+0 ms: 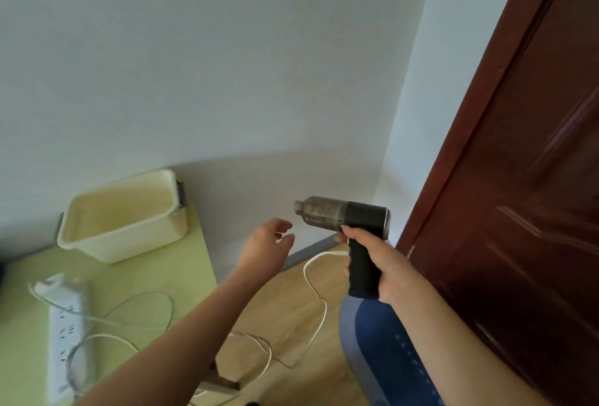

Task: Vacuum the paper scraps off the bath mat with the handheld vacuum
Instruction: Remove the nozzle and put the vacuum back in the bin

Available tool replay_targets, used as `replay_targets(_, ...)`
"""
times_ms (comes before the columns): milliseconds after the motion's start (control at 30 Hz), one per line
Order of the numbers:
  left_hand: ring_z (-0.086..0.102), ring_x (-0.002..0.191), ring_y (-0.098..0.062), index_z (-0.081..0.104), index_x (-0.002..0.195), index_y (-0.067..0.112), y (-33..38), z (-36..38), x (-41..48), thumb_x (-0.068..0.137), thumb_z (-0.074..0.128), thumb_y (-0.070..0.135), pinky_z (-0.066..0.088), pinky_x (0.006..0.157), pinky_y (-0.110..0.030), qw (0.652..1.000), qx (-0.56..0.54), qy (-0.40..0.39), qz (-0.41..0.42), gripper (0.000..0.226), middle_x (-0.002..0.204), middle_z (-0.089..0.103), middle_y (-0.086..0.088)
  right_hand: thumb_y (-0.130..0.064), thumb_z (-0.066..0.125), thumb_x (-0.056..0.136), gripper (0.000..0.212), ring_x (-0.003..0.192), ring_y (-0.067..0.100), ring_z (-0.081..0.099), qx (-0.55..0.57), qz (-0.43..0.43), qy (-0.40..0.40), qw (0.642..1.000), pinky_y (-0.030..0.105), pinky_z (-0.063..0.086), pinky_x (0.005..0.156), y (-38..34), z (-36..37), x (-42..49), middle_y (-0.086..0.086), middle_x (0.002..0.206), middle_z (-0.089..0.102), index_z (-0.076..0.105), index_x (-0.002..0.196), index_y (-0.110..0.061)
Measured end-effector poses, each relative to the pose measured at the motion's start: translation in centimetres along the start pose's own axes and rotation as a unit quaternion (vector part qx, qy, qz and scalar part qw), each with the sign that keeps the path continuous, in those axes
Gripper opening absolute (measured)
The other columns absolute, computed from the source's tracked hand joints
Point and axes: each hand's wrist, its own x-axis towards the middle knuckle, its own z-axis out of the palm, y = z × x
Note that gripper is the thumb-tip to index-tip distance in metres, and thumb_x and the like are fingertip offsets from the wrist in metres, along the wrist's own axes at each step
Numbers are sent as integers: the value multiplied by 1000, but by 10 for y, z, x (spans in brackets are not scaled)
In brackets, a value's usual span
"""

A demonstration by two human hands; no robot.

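The vacuum (348, 214) is gripped in the right hand (384, 263). At its nine o'clock the left hand (264, 245) is held slack.

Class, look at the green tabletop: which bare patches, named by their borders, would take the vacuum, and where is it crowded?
Bare: the strip of green table between the cream tub and the power strip, out to the table's right edge. Crowded: the near part, where the power strip and looped cables lie.
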Motion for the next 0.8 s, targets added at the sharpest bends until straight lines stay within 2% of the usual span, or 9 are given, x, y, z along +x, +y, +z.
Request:
replay_targets(133,59,107,-15,63,118,18,-26,-54,2,93,55,22,42,91,-23,998,-36,42,-27,26,113,65,2,-31,76,80,23,69,17,56,-28,1,-39,999,31,49,59,-13,63,-2,2,98,73,73,93,-12)
replay_targets(200,60,105,-18,64,116,16,-38,-75,6,93,55,22,44,91,-25,995,-60,60,-46,25,112,66,-1,-36,77,77,30,66,17,56,-50,7,-54,997,31,51,60,-17,94,3,4,102,72,74,95,-11)
replay_targets(300,62,101,-19,68,111,14,-55,-102,14,94,53,22,46,88,-27,992,-82,75,-57,24,108,69,-2,-39,79,75,35,66,19,58,-65,12,-59,996,33,53,64,-18,140,10,4,95,71,72,92,-9)
replay_targets(433,62,89,-15,69,103,13,-70,-125,24,96,51,26,45,78,-26,992,-100,60,-41,24,93,68,2,-43,83,70,42,64,23,60,-63,16,-46,997,36,53,71,-16,186,23,7,73,64,66,86,-8)
replay_targets(500,62,86,-14,69,98,12,-83,-138,35,96,49,27,44,76,-25,992,-112,43,-34,26,91,69,2,-46,82,71,44,64,23,60,-72,15,-40,996,36,54,72,-14,212,36,7,72,63,65,87,-8)
replay_targets(633,66,89,-14,68,91,12,-93,-146,48,99,44,26,49,86,-28,991,-133,10,-11,29,89,72,0,-54,80,69,50,67,24,61,-98,2,-25,995,39,54,79,-13,237,56,8,75,64,64,88,-10)
replay_targets(700,65,87,-13,67,90,13,-102,-149,55,98,44,28,49,84,-28,993,-118,8,-5,29,87,71,1,-57,79,68,53,69,25,61,-110,2,-22,994,40,53,84,-13,246,67,8,77,64,63,88,-10)
replay_targets(800,63,82,-12,67,90,17,-116,-155,67,96,49,31,48,78,-25,991,-136,14,-5,23,83,68,3,-59,78,68,55,69,24,60,-117,19,-24,993,39,53,80,-13,259,83,8,77,63,64,91,-10)
